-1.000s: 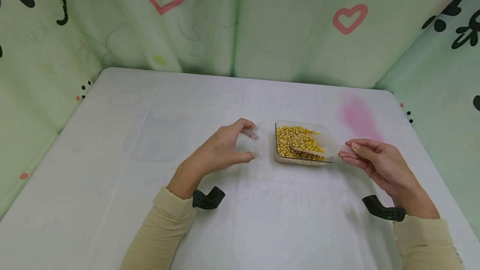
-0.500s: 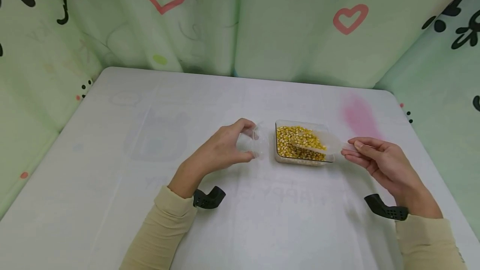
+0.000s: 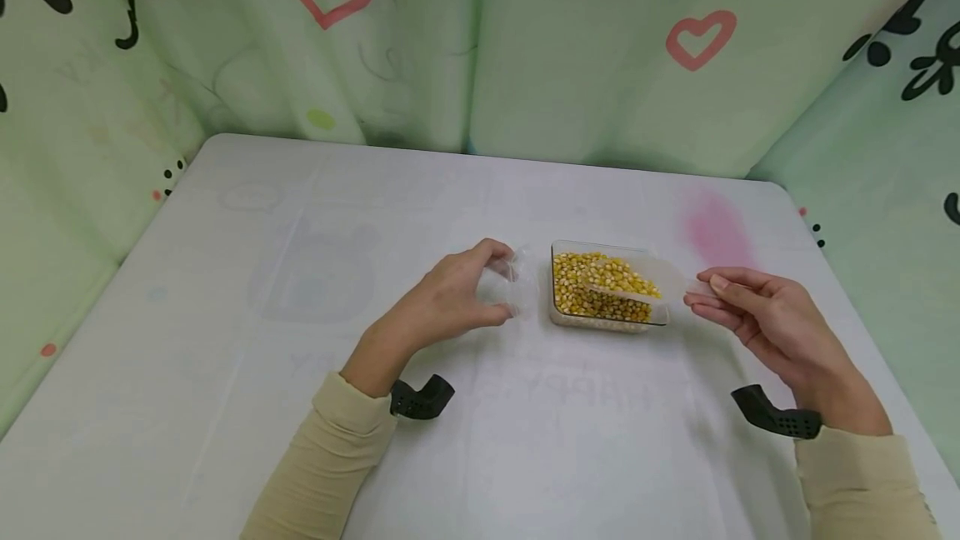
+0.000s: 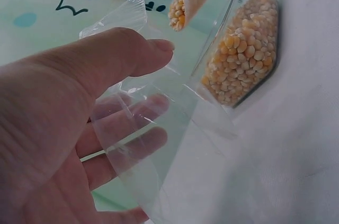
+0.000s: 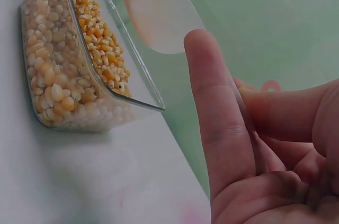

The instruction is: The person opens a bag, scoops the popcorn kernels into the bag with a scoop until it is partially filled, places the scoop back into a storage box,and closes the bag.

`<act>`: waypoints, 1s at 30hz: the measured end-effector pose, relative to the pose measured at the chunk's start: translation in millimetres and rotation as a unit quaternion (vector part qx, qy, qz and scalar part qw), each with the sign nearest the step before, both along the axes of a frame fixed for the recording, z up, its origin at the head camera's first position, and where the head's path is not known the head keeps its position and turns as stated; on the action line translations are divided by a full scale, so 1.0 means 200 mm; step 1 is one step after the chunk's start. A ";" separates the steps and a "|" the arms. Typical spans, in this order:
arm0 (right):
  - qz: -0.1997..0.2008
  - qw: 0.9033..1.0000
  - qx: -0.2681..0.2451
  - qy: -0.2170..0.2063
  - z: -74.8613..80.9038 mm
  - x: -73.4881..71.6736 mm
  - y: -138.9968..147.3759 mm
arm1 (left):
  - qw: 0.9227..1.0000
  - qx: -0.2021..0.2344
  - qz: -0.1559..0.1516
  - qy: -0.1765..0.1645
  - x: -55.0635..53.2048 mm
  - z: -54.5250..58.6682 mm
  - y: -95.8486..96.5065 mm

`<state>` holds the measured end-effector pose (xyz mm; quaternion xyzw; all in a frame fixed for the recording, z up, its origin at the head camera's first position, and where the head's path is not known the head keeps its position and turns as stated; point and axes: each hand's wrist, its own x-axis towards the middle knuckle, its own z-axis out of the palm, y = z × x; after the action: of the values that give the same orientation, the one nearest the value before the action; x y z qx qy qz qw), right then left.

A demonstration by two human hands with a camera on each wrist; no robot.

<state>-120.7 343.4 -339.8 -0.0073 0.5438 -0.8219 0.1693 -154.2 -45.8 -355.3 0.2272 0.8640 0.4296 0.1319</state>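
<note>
My left hand (image 3: 442,298) holds a clear plastic bag (image 3: 529,283), its thumb and fingers spread apart at the mouth. In the left wrist view, fingers show through the film of the bag (image 4: 132,173). To the bag's right stands a clear rectangular container (image 3: 609,326) filled with yellow corn kernels (image 3: 573,277). Over it my right hand (image 3: 776,327) pinches the handle of a translucent scoop (image 3: 670,275), which carries a heap of kernels. From the right wrist, the scoop (image 5: 164,23) appears above the container's rim (image 5: 135,99).
A white cloth (image 3: 225,340) with faint prints and a pink patch (image 3: 717,227) covers the table. Green curtains (image 3: 570,65) with hearts and black marks hang behind it and at both sides. Each wrist wears a black camera mount (image 3: 423,397).
The right hand has drifted slightly right and up, and the loaded scoop has risen a little from the kernels. My left hand and the bag have barely moved.
</note>
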 end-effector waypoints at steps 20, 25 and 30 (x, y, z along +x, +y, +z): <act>0.022 0.999 0.029 0.008 0.09 0.00 -0.10 | 1.000 -0.020 0.001 0.021 0.01 -0.01 0.03; 0.030 0.999 0.032 0.016 0.11 0.00 -0.13 | 0.999 -0.025 -0.001 0.024 0.01 -0.01 0.04; 0.033 0.998 0.052 0.023 0.13 -0.01 -0.17 | 0.999 -0.026 -0.003 0.020 0.02 -0.01 0.04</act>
<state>-121.9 309.6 -314.6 -0.0358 0.5890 -0.7862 0.1837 -151.2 -37.2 -357.0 0.2346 0.8769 0.4015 0.1215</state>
